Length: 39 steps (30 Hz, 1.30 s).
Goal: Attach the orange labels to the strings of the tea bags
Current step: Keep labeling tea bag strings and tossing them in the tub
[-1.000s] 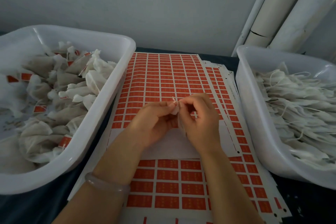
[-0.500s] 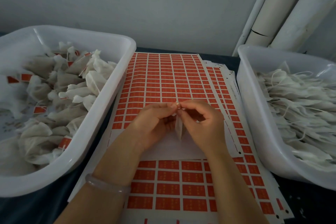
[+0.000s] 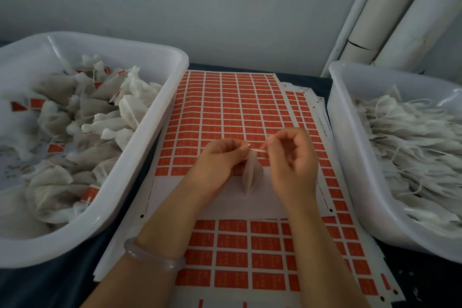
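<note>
My left hand (image 3: pixel 220 165) pinches the top of a tea bag (image 3: pixel 251 176) between thumb and forefinger, with my other fingers curled underneath. The bag hangs down from that pinch, turned edge-on to me. I cannot tell whether its lower end touches the paper below or hangs just clear of it. My right hand (image 3: pixel 292 160) sits just to the right of my left, fingers curled. Its thumb and forefinger pinch the other end of the string (image 3: pixel 258 150). The string runs short and nearly level between the two sets of fingertips. I cannot tell whether a label is already stuck on it, because the spot is too small and blurred.

Under both hands lies the sheet of orange labels (image 3: pixel 237 112), on top of a stack of similar sheets. A bare white strip (image 3: pixel 170 190) crosses it directly beneath my knuckles, with rows of labels beyond my fingertips and more rows back towards my wrists.

To the left of my left hand stands a white tub (image 3: pixel 62 247) heaped with labelled tea bags (image 3: pixel 105 117), orange tags showing among them. To the right of my right hand a second tub (image 3: pixel 350 157) holds flat, untagged bags (image 3: pixel 412 145) with loose strings. A pale bracelet (image 3: pixel 155 256) circles my left wrist.
</note>
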{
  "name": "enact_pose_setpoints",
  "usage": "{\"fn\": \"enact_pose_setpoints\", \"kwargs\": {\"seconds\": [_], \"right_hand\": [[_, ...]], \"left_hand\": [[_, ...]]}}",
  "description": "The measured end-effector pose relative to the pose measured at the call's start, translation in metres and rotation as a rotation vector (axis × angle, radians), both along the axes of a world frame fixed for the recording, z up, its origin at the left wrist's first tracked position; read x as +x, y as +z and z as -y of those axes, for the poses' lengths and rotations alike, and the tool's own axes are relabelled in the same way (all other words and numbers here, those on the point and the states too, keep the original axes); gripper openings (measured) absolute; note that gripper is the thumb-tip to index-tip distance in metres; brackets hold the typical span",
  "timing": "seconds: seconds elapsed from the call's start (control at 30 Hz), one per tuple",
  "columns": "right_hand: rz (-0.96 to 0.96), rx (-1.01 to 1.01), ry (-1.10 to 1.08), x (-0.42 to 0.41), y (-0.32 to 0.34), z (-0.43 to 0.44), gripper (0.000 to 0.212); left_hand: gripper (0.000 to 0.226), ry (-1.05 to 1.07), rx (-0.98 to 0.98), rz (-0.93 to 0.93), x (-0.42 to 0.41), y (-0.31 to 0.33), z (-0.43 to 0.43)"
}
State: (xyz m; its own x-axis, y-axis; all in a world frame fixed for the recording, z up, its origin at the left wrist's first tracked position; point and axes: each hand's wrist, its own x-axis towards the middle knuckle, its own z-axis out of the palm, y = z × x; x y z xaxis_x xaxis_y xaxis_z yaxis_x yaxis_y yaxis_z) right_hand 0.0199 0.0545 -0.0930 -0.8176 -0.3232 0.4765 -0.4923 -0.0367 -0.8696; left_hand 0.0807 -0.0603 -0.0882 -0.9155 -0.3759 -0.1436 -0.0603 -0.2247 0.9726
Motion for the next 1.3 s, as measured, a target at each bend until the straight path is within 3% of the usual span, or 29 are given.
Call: {"fn": "enact_pose_setpoints", "kwargs": {"seconds": [0.13, 0.23, 0.3, 0.47, 0.63, 0.9, 1.17, 1.3], "right_hand": [[0.144, -0.065, -0.033, -0.006, 0.002, -0.003, 0.003], [0.107, 0.159, 0.096, -0.006, -0.001, -0.002, 0.022], [0.025, 0.249, 0.136, -0.003, -0.002, 0.000, 0.021], [0.034, 0.125, 0.164, -0.003, 0.002, -0.002, 0.012], [0.050, 0.118, 0.172, -0.006, 0.000, -0.005, 0.025], [0.119, 0.138, 0.203, -0.007, -0.001, -0.003, 0.011], [0.110, 0.172, 0.076, 0.007, -0.010, 0.011, 0.021], [0.009, 0.390, 0.153, -0.002, -0.010, 0.003, 0.016]], "left_hand": [[0.020, 0.078, 0.017, -0.004, 0.001, 0.001, 0.003], [0.018, 0.076, -0.021, -0.045, 0.002, 0.000, 0.003], [0.017, 0.075, -0.052, -0.058, 0.002, 0.000, 0.003], [0.013, -0.048, 0.053, -0.191, 0.005, 0.000, 0.007], [0.026, -0.077, -0.284, -0.182, 0.009, 0.001, 0.014], [0.019, 0.001, -0.569, -0.248, 0.009, 0.004, 0.018], [0.016, -0.030, -0.296, -0.238, 0.006, 0.000, 0.005], [0.012, -0.139, -0.351, -0.075, 0.010, 0.004, 0.015]]}}
